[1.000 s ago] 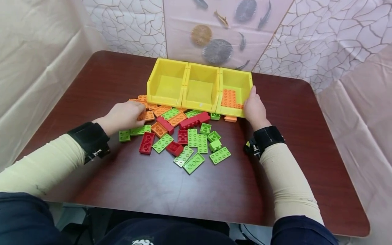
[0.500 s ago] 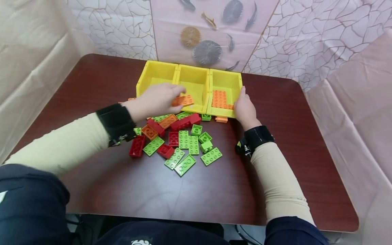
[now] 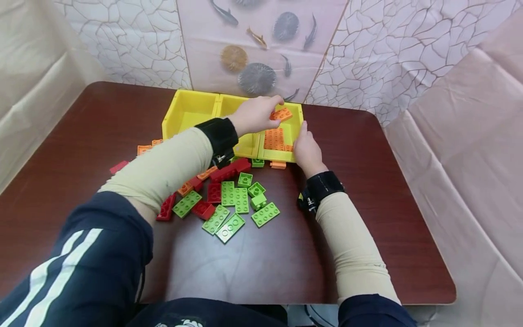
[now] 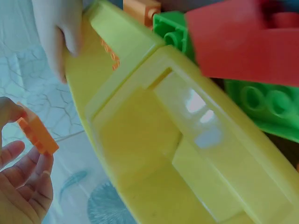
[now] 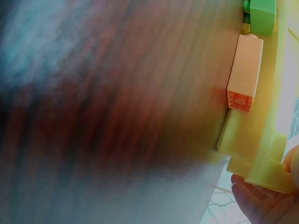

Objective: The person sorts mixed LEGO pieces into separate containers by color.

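Pinched in the left hand point(image 3: 254, 116), an orange brick point(image 3: 282, 114) points lengthwise toward two o'clock in the head view; the left wrist view puts the rightmost bin point(image 4: 131, 35) at its half-past one; the right wrist view shows the right hand point(image 5: 266, 205) gripping that bin.

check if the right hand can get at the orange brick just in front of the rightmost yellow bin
Probably yes: the orange brick lies close by, its near side uncovered, but the right hand grips the rightmost yellow bin and would likely have to let go first.
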A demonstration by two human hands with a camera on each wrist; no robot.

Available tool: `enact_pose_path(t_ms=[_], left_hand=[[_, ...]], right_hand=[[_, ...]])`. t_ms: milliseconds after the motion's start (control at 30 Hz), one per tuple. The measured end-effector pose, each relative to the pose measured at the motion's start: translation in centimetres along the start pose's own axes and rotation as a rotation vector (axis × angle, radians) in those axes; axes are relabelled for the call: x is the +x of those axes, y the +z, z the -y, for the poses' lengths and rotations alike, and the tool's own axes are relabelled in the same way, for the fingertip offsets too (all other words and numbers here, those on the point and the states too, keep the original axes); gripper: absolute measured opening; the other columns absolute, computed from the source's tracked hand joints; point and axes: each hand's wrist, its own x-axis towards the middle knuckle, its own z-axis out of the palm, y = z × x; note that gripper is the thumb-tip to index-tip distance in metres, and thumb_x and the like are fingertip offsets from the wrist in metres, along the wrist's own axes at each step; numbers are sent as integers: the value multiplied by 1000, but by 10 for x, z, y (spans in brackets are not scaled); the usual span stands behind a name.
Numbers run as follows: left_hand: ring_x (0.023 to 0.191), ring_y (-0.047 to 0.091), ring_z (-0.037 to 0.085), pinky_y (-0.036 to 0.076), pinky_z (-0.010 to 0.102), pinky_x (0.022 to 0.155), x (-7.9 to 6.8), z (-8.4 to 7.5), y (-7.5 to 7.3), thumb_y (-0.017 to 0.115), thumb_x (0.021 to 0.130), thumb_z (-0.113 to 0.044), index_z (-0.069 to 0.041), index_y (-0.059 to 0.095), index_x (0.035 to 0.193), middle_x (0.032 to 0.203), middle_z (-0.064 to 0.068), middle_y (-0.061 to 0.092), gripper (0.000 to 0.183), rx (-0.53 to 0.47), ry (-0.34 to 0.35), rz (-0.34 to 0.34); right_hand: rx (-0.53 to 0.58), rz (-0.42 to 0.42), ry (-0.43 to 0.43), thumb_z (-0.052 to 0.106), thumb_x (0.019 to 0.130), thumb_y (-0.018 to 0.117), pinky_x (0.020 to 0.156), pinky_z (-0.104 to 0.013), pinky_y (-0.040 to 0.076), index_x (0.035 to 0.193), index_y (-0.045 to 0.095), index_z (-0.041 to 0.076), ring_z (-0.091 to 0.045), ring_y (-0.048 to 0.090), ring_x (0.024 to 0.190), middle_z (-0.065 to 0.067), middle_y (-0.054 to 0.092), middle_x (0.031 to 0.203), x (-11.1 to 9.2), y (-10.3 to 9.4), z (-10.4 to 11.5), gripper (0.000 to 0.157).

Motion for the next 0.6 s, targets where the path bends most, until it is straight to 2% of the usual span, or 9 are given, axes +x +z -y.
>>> enact_pose_path(t_ms=[133,233,333,467,600], left_hand=[[84,49,21,40,32,74,24,4,16,58,87,-26,-12,34,141,113,9,53,61,-19,-7,26],[87,49,22,42,33,77,36,3,26,57,87,-24,-12,38,140,115,11,50,58,-17,-14,43],[89,51,22,43,33,79,44,-3,35,58,88,-23,-8,50,126,107,10,53,41,11,-45,38],[84,58,21,47,35,75,52,-14,49,59,90,-24,-6,59,103,93,7,61,23,86,-85,6],[83,62,22,51,37,72,57,-24,67,54,94,-19,-7,65,98,93,6,64,17,180,-117,-8]], right_hand=[[-22,-5,-16,19,100,36,88,-45,44,149,4,6,-32,53,100,-22,42,131,-1,3,-1,61],[-42,-22,-39,18,99,37,85,-46,46,149,6,4,-33,54,96,-23,44,128,-2,2,-2,61],[-51,-43,-59,17,99,39,83,-46,47,149,7,2,-33,55,93,-24,45,125,-1,0,-4,61],[-53,-61,-81,17,98,39,82,-46,47,148,9,1,-34,56,92,-24,47,123,-2,1,-4,60],[-37,-63,-92,17,99,38,80,-46,47,148,8,2,-35,55,90,-24,46,124,-4,0,-3,60]])
